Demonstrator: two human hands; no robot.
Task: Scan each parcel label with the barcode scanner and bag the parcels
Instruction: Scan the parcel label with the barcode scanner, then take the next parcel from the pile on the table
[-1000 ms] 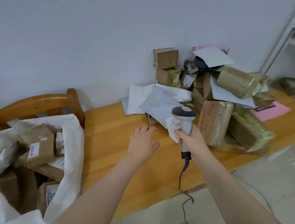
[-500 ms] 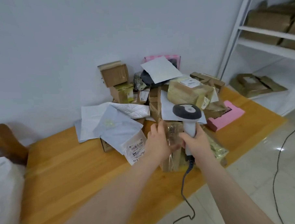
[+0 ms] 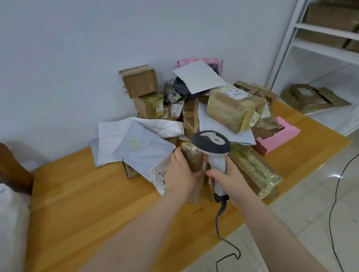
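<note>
Now grips a brown parcel point(image 3: 193, 160) with the left hand point(image 3: 181, 174), fingers curled round its left side and thumb across the lower front. Marks a clear change from a second ago, with that hand then flat and open over bare surface point(image 3: 84, 201), and from half a second ago, just reaching the pile point(image 3: 235, 110). Holds the scanner point(image 3: 214, 146) upright in the right hand point(image 3: 231, 180) as before, fingers wrapped round the handle, scanner head just above the parcel at 1 o'clock from the left hand. Keeps the parcel standing at the pile's near edge, mid-view; cannot tell whether lifted, with its base hidden behind the wrist. Shows no label on the visible face, so probably calls for a turn toward the scanner before any read. Swings the view rightward too: catches the bag point(image 3: 7, 215) only as a white edge at 9 o'clock, well apart from the parcel. Means one more parcel picked out, neither scanned nor bagged yet, with plenty of pile left at 12 to 1 o'clock.
</note>
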